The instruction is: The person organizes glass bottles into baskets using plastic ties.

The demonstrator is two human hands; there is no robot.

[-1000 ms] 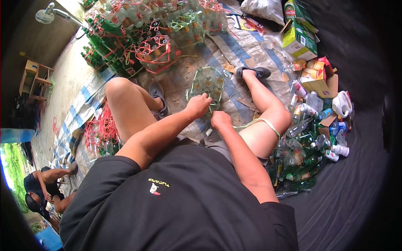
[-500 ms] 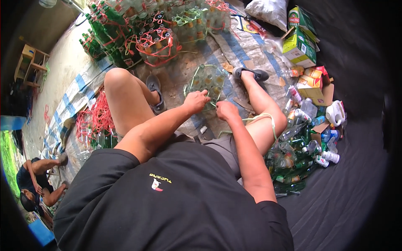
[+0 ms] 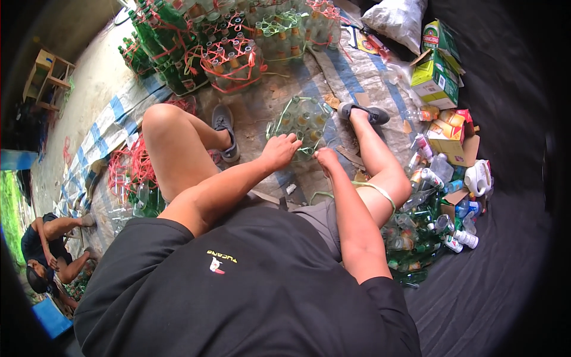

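A bundle of clear glass bottles [image 3: 301,119] stands upright on the ground sheet between my feet. Pale green plastic twine [image 3: 279,113] runs round its upper part. At the bundle's near left edge is my left hand [image 3: 281,151], its fingers curled; whatever they grip is hidden. Just to the right, my right hand [image 3: 326,159] pinches the twine close to the nearest bottle necks. More green twine [image 3: 380,189] is looped over my right leg.
Tied bottle bundles [image 3: 232,62] stand ahead, beside green bottles [image 3: 163,35]. Red twine [image 3: 141,159] lies to my left. Loose bottles and cans [image 3: 425,229] pile up right of my leg, below open cartons [image 3: 452,137]. Another person [image 3: 50,250] sits at far left.
The view has shifted slightly, so the surroundings sit a little differently. My right hand has drawn slightly nearer the bundle's front edge; the left stays beside it.
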